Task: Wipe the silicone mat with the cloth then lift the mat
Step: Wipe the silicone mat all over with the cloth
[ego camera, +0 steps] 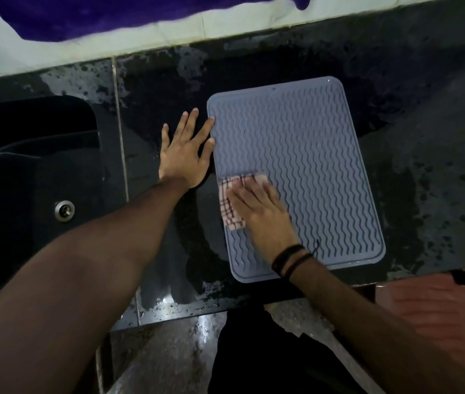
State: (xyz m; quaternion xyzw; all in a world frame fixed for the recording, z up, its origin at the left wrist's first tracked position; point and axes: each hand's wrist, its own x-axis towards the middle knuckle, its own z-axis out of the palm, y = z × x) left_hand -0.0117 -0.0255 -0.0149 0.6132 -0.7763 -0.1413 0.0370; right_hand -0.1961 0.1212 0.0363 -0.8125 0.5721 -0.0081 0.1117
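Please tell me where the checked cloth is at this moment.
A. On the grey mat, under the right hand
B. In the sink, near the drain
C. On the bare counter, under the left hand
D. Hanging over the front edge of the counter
A: the checked cloth lies on the near-left part of the grey mat, and the right hand presses flat on it, while the left hand rests on the counter at the mat's left edge.

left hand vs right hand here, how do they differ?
The left hand lies flat on the wet counter, fingers spread, fingertips at the mat's left edge. The right hand is on the mat, pressing the checked cloth, and wears dark wristbands. Both are palm-down.
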